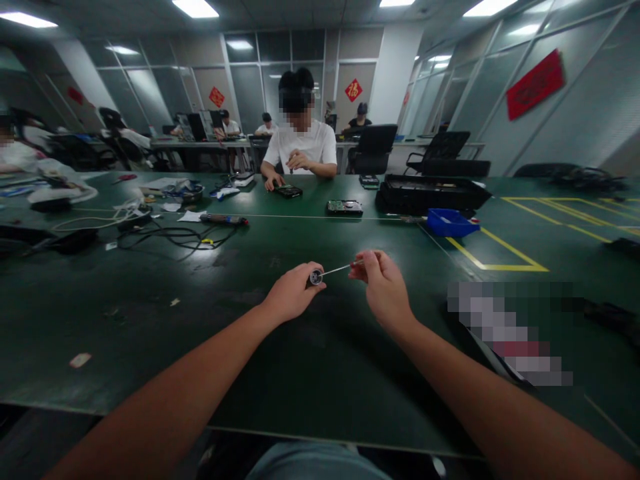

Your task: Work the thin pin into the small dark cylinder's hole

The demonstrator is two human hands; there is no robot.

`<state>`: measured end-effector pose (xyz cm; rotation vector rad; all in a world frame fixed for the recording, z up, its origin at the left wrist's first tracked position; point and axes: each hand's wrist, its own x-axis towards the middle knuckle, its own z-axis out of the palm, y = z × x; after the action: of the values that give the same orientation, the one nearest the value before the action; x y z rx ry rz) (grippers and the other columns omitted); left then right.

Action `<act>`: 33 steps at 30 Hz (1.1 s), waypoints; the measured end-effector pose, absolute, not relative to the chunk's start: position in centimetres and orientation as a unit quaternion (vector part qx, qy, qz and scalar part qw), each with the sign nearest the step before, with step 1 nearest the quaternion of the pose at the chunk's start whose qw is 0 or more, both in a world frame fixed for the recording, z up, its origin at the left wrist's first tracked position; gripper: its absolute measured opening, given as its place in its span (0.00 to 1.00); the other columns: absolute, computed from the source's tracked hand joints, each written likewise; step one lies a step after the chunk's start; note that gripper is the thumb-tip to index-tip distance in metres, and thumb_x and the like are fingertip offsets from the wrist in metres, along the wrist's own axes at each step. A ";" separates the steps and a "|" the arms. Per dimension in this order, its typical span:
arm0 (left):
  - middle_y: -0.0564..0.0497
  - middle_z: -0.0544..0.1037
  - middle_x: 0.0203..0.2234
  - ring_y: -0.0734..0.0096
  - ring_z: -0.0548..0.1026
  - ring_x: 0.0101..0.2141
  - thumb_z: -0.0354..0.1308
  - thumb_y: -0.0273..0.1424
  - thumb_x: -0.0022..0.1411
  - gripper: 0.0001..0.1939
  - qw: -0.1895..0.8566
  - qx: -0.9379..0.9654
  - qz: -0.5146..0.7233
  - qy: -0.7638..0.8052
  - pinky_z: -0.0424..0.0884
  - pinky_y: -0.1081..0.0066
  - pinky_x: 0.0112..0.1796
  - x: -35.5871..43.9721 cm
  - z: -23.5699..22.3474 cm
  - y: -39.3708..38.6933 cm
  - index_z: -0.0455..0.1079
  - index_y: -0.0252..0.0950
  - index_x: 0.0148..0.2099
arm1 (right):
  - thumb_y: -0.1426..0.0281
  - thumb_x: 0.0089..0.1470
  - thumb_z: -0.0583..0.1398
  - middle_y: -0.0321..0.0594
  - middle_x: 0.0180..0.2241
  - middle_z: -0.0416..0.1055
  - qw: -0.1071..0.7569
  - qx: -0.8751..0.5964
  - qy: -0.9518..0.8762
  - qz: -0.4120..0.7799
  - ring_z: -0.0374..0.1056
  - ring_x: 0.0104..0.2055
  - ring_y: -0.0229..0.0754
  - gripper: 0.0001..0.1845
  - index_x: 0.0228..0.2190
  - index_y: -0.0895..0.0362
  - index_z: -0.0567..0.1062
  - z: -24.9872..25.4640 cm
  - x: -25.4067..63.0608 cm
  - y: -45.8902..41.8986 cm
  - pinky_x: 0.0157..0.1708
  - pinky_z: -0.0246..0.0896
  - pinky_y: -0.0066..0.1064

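Observation:
My left hand (293, 293) is closed around a small round part (316, 277). Its silvery rim and dark inside face me; the rest is hidden in the fingers. In my right hand (386, 290) is a screwdriver (336, 270), pinched by a handle mostly covered by the fingers, with a bit of red showing. The thin metal shaft points left, and its tip meets the face of the round part. Whether the tip sits in a screw is too small to tell. Both hands are above the green table (310, 373).
Across the table a person (300, 147) handles a dark device (289, 191). A hard drive (345, 207), a black case (433, 195) and a blue bin (451, 223) lie beyond my hands. Black cables (185, 235) and a pen-like tool (223, 219) are on the left; a blurred-out object (510, 337) is on the right.

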<state>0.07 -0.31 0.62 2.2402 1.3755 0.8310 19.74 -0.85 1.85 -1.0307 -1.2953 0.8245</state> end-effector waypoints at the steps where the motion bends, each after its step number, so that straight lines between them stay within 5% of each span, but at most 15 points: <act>1: 0.51 0.76 0.38 0.64 0.74 0.39 0.59 0.34 0.63 0.08 0.194 0.795 0.298 0.491 0.68 0.65 0.42 0.1 0.7 -0.4 0.69 0.41 0.45 | 0.55 0.62 0.54 0.40 0.32 0.73 0.593 -0.447 -0.579 0.337 0.72 0.34 0.42 0.17 0.37 0.55 0.72 2.0 19.6 -1.1 0.38 0.70 0.38; 11: 0.52 0.76 0.38 0.64 0.74 0.38 0.59 0.34 0.63 0.07 0.200 0.799 0.308 0.477 0.67 0.66 0.40 0.1 0.6 -0.5 0.69 0.41 0.44 | 0.58 0.65 0.53 0.41 0.33 0.77 0.543 -0.457 -0.659 0.250 0.74 0.34 0.42 0.15 0.39 0.55 0.71 3.0 19.4 -2.3 0.36 0.66 0.35; 16: 0.52 0.77 0.39 0.63 0.74 0.39 0.59 0.34 0.63 0.09 0.204 0.796 0.311 0.477 0.66 0.66 0.40 0.0 0.4 -0.4 0.69 0.42 0.46 | 0.54 0.57 0.61 0.35 0.21 0.72 0.462 -0.509 -0.710 0.151 0.65 0.21 0.38 0.18 0.26 0.54 0.71 3.7 19.7 -2.8 0.23 0.55 0.31; 20: 0.52 0.76 0.39 0.64 0.73 0.39 0.59 0.34 0.63 0.09 0.205 0.792 0.319 0.478 0.66 0.67 0.39 0.0 0.4 -0.4 0.69 0.42 0.46 | 0.62 0.62 0.57 0.38 0.29 0.75 0.443 -0.462 -0.759 0.117 0.69 0.27 0.39 0.10 0.35 0.55 0.74 4.1 19.8 -3.4 0.28 0.57 0.31; 26: 0.53 0.74 0.35 0.69 0.73 0.33 0.57 0.34 0.64 0.08 0.226 0.777 0.320 0.493 0.65 0.70 0.34 0.1 0.2 -0.4 0.66 0.41 0.46 | 0.66 0.65 0.52 0.38 0.30 0.72 0.431 -0.408 -0.786 0.174 0.69 0.31 0.40 0.11 0.38 0.54 0.73 4.0 19.9 -3.6 0.33 0.60 0.33; 33: 0.53 0.73 0.33 0.72 0.71 0.31 0.56 0.28 0.64 0.10 0.248 0.751 0.324 0.519 0.64 0.71 0.34 0.1 0.6 -0.4 0.61 0.40 0.47 | 0.58 0.60 0.58 0.39 0.33 0.73 0.588 -0.386 -0.584 0.404 0.72 0.35 0.42 0.13 0.37 0.55 0.73 2.4 18.9 -2.0 0.40 0.70 0.38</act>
<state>0.08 -0.43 0.64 2.0472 1.4131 0.8824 18.93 -2.05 2.36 -0.9003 -1.3609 0.9418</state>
